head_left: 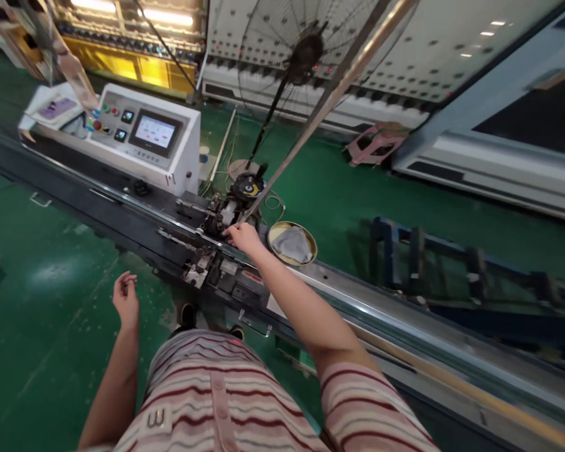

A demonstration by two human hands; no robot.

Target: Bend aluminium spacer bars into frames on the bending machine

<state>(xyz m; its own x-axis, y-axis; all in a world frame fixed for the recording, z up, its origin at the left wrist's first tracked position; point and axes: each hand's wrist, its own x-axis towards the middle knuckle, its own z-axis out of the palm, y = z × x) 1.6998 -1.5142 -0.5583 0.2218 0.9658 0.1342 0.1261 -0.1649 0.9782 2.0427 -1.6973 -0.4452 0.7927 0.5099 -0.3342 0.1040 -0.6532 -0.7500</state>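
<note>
At the long machine bed [136,216] crossing the green floor, the right hand [243,237] reaches forward with its fingers curled down onto the lower end of one thin metal bar [320,107], where the bar meets the small mechanism block [219,216]; contact is evident, but whether the fingers pinch the bar or merely press beside it cannot be told. The bar slants up and away to the right, apparently so that its lower tip sits level with the mechanism. The left hand [125,298] hangs free beside the hip, fingers loosely half-curled and holding nothing. One round dish [292,243] with a grey cloth in it rests just beside the right wrist. One control panel [145,135], with a single lit screen, stands on the bed farther left; one fan [306,53] stands behind.
</note>
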